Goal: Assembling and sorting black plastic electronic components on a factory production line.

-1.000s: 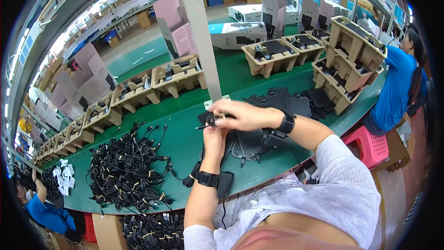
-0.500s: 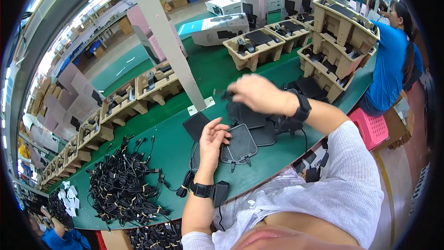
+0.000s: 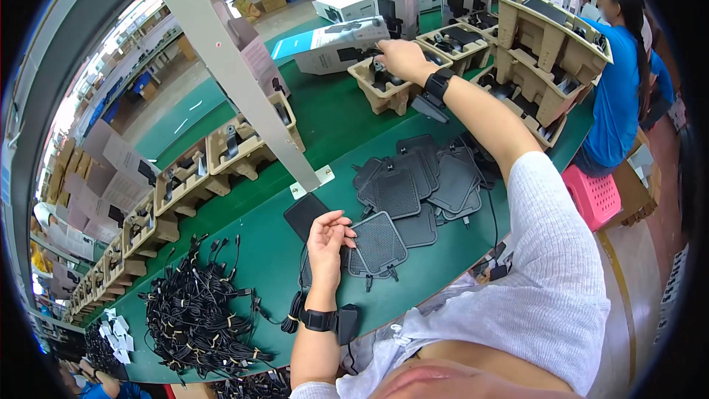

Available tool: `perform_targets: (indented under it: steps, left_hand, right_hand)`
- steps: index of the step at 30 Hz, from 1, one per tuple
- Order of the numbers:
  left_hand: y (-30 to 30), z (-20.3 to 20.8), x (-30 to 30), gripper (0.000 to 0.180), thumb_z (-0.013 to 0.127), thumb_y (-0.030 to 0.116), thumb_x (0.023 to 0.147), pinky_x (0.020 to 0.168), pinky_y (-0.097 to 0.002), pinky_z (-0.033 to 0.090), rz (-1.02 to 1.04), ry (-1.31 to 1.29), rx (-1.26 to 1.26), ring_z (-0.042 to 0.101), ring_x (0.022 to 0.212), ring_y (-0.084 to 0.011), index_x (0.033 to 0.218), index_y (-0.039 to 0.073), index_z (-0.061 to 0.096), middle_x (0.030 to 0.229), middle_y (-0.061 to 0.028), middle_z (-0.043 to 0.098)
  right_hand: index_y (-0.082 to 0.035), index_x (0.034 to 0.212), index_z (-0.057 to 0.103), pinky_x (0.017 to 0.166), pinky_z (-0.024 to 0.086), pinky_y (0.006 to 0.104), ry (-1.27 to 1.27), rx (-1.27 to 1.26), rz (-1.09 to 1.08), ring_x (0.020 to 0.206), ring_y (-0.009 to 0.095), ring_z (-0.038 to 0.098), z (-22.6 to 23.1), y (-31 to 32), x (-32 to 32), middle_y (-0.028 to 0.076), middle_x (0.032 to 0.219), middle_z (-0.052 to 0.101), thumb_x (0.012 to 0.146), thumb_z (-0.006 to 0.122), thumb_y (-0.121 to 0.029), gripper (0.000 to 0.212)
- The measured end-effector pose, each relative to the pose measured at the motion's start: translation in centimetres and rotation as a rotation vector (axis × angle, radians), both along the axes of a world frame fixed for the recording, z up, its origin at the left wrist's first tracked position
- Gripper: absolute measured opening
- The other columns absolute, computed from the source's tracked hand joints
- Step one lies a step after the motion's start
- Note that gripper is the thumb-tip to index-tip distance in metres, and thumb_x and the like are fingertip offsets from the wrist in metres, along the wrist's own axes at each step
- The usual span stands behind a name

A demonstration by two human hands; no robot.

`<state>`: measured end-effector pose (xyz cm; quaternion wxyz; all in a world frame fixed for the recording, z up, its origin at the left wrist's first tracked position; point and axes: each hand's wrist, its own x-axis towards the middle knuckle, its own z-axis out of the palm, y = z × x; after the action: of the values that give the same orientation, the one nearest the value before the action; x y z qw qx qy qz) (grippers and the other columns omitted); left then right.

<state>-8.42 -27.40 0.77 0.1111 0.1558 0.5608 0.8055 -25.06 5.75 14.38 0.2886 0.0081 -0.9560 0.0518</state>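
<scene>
Head view: right hand (image 3: 404, 61) over upper-centre tray (image 3: 382, 98), grip unclear; left hand (image 3: 326, 248), fingers loosely parted, beside central panels (image 3: 380, 241), likely clustered for reach.

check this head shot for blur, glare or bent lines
Head view: the bench has a bowed front edge from fisheye distortion, and the picture's corners go black; head view: glare washes out parts of the upper left background; head view: the left hand looks fairly sharp, while many strands in the cables merge into one dark mass.
</scene>
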Motion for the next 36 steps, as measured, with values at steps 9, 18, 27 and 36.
perform_targets:
  steps: [9, 18, 27, 36]
  left_hand:
    - [-0.1, 0.0, -0.1, 0.019, 0.047, 0.001, 0.09, 0.061, -0.0211, 0.048, 0.004, -0.017, -0.005, 0.056, 0.075, -0.0117, 0.108, -0.001, 0.05, 0.095, -0.009, 0.058]
    - [0.3, -0.2, 0.0, 0.019, 0.048, 0.002, 0.09, 0.062, -0.0219, 0.049, 0.002, -0.036, -0.002, 0.057, 0.074, -0.0127, 0.109, -0.001, 0.05, 0.095, -0.009, 0.057]
    - [1.0, -1.3, -0.7, 0.02, 0.045, -0.001, 0.09, 0.059, -0.0229, 0.05, -0.061, -0.033, 0.077, 0.058, 0.073, -0.0128, 0.11, -0.001, 0.049, 0.092, -0.0081, 0.055]
    - [0.9, -1.4, -0.5, 0.021, 0.04, -0.007, 0.087, 0.053, -0.0218, 0.051, -0.012, -0.058, 0.089, 0.058, 0.067, -0.0113, 0.106, -0.002, 0.048, 0.089, -0.0082, 0.053]
  right_hand:
    - [-0.009, 0.087, 0.066, 0.075, 0.045, 0.0398, -0.134, 0.392, 0.047, 0.089, 0.027, 0.061, -0.2, -0.2, -0.4, 0.009, 0.086, 0.065, 0.077, 0.062, -0.021, 0.016]
    - [-0.012, 0.069, 0.068, 0.064, 0.049, 0.0358, -0.054, 0.604, -0.075, 0.076, 0.024, 0.065, -2.6, -1.2, -5.0, 0.008, 0.078, 0.066, 0.075, 0.055, -0.014, 0.014]
    - [0.0, 0.094, 0.051, 0.067, 0.05, 0.0457, -0.002, 0.164, -0.053, 0.08, 0.037, 0.062, -5.9, 1.5, -7.5, 0.022, 0.083, 0.06, 0.084, 0.053, -0.024, 0.026]
    - [-0.004, 0.09, 0.047, 0.066, 0.042, 0.0502, 0.106, -0.086, 0.054, 0.081, 0.044, 0.055, -8.5, 5.0, -9.0, 0.026, 0.081, 0.059, 0.093, 0.042, -0.025, 0.022]
